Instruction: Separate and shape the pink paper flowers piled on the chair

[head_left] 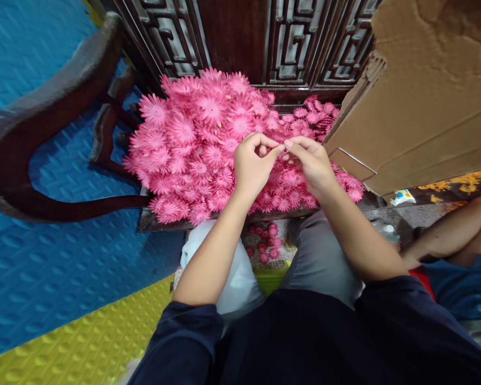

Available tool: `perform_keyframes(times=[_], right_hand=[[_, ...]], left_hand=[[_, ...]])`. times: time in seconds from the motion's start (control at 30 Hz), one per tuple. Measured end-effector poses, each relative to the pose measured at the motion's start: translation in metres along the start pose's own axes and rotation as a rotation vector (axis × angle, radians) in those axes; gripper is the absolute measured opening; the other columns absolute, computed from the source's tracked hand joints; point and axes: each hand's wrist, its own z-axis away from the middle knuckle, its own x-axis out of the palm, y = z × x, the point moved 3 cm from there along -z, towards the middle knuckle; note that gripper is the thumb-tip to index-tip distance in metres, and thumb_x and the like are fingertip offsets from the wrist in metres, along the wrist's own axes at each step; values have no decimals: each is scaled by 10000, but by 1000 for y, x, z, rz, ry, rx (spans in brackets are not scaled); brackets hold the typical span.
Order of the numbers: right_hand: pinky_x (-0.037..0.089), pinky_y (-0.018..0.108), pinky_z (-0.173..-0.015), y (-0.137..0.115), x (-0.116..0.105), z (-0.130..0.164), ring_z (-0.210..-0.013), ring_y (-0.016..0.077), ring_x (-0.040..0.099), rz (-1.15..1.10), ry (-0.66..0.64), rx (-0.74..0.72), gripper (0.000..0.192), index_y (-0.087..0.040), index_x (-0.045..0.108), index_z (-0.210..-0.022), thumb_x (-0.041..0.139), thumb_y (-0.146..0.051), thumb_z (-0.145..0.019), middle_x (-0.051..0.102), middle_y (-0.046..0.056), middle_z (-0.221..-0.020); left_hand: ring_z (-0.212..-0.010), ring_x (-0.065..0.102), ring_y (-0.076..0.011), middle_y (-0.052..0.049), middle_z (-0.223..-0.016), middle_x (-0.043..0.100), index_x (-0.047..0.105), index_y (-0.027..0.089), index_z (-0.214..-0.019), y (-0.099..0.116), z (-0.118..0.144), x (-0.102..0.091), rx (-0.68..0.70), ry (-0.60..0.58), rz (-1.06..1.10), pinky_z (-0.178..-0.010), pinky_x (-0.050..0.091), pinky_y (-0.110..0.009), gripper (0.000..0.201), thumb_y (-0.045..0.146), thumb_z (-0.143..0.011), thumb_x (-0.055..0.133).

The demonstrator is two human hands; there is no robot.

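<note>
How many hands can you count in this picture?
2: the left hand and right hand meet, fingers pinched together, above the pink paper flowers. Another person's hands may be hidden.

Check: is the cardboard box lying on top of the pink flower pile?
No, the cardboard box stands to the right of the pink flower pile.

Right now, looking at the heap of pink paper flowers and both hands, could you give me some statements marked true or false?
1. Both hands, left hand and right hand, meet fingertip to fingertip above the heap of pink paper flowers. True.
2. The flowers are yellow. False: pink.
3. A brown cardboard box stands right of the heap. True.
4. The floor mat is all red. False: blue and yellow.
</note>
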Motion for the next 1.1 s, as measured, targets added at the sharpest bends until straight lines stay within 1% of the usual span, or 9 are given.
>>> perform_keyframes(times=[0.27, 0.37, 0.47, 0.57, 0.67, 0.77, 0.9, 1.03, 1.1], right_hand=[[386, 240, -569, 9, -8, -9, -572, 77, 499, -6, 130, 77, 165, -218, 543, -705, 604, -371, -716, 546, -32, -675], [383, 243, -553, 15, -19, -14, -589, 88, 510, -41, 206, 98, 245, -222, 517, -743, 591, -452, -708, 562, -15, -735], [378, 240, -541, 19, -28, -17, -589, 89, 506, -87, 254, 142, 273, -214, 517, -756, 566, -480, -717, 589, 4, -759], [375, 235, -532, 18, -28, -17, -579, 84, 501, -65, 222, 162, 267, -213, 533, -780, 567, -470, -718, 608, 7, -783], [373, 235, -532, 14, -21, -13, -560, 76, 493, -21, 178, 147, 199, -213, 545, -765, 574, -406, -730, 608, -6, -770], [366, 228, -534, 10, -13, -9, -541, 63, 496, -15, 172, 152, 80, -205, 569, -719, 558, -278, -749, 610, -24, -731], [353, 222, -525, 7, -7, -6, -520, 52, 501, 20, 144, 154, 111, -195, 592, -681, 532, -197, -774, 620, -28, -700], [393, 221, -562, 6, -4, -7, -536, 50, 494, 76, 127, 96, 143, -191, 586, -661, 519, -155, -782, 595, -28, -672], [422, 223, -595, 6, -3, -7, -569, 57, 507, 96, 112, 54, 142, -193, 578, -656, 522, -141, -776, 583, -29, -668]], left_hand=[[-515, 378, -67, 54, -533, 418, 582, 200, -605, -3, -3, 2, -74, -54, 155, -527, 340, -221, 165, 210, -706, 711], [-539, 411, -67, 54, -557, 425, 554, 201, -616, -8, -8, -3, -126, 31, 196, -571, 376, -219, 183, 211, -729, 698], [-606, 463, -84, 47, -599, 445, 516, 207, -645, -16, -14, -12, -124, 185, 171, -649, 410, -233, 194, 245, -768, 660], [-681, 499, -113, 33, -652, 454, 505, 215, -702, -23, -17, -25, -68, 364, 42, -720, 417, -259, 185, 311, -779, 643], [-788, 530, -162, 14, -725, 489, 538, 230, -810, -29, -18, -33, -31, 442, -177, -817, 425, -326, 151, 279, -747, 667], [-874, 536, -229, -5, -751, 528, 578, 250, -850, -33, -16, -31, 10, 415, -370, -869, 419, -427, 281, 138, -638, 722], [-965, 527, -286, -33, -817, 557, 603, 245, -775, -28, -11, -24, 96, 352, -459, -906, 391, -487, 297, 117, -561, 764], [-1019, 509, -266, -41, -907, 572, 616, 245, -818, -7, -5, -20, 104, 302, -446, -945, 371, -456, 136, 255, -705, 691], [-1021, 508, -247, -37, -921, 585, 616, 238, -821, 3, -3, -17, 87, 202, -446, -969, 354, -437, 95, 327, -791, 608]])
